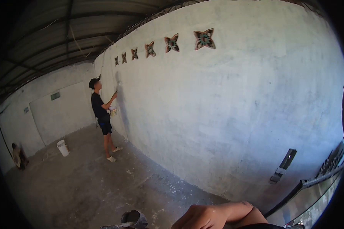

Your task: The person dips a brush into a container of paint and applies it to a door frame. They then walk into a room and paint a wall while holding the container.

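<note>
My right hand (pixel 202 218) reaches in from the bottom right, its back and bent knuckles turned up. The fingers curl downward and are closed; their tips, and anything in them, are cut off by the lower edge of the view. Left of it at the bottom edge is a grey, paint-smeared container (pixel 141 220) with a dark round opening, apart from the hand in this view. My left hand is out of view. Beyond my hand rises a long wall (pixel 225 114) with patchy pale paint.
A person (pixel 100 108) stands at the wall, one arm raised to it, a small bucket (pixel 113 111) at the waist. A white bucket (pixel 63 148) stands on the concrete floor (pixel 84 183). Another person (pixel 19 156) crouches far left. A switch box (pixel 283 166) is on the wall.
</note>
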{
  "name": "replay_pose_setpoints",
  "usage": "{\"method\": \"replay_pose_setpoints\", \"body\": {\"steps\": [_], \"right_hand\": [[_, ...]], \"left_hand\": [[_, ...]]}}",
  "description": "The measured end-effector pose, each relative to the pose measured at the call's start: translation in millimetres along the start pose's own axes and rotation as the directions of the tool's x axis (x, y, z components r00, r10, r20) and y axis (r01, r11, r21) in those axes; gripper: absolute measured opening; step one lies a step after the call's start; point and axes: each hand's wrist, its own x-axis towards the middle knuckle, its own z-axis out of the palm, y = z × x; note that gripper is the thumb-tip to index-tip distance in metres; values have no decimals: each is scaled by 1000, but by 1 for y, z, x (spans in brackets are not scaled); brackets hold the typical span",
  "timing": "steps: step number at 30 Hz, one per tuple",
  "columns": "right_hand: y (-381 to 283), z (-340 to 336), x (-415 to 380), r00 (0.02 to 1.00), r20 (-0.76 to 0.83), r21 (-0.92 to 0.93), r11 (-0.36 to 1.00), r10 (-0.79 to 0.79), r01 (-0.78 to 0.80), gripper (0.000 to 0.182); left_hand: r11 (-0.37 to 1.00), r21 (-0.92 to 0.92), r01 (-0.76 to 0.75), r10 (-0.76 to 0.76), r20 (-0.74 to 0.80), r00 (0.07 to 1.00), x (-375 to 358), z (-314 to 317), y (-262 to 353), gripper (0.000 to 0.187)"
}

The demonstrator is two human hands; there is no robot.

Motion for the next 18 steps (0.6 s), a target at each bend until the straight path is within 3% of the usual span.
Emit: {"method": "replay_pose_setpoints", "body": {"steps": [7, 10, 14, 18], "right_hand": [[-16, 9, 9, 991, -11, -117, 984, -135, 133, 29], [-32, 18, 13, 992, -53, -347, 934, -112, 87, 17], [-36, 23, 17, 984, -60, -404, 906, -166, 128, 16], [-43, 31, 20, 983, -126, -488, 871, -132, 54, 16]], "left_hand": [[995, -93, 40, -31, 101, 994, 2, -13, -14, 112], [989, -132, 69, -53, 122, 991, 3, -20, -19, 112], [973, -198, 115, -83, 164, 983, 3, -23, -22, 113], [956, -255, 149, -97, 205, 974, 5, -24, -3, 113]]}}
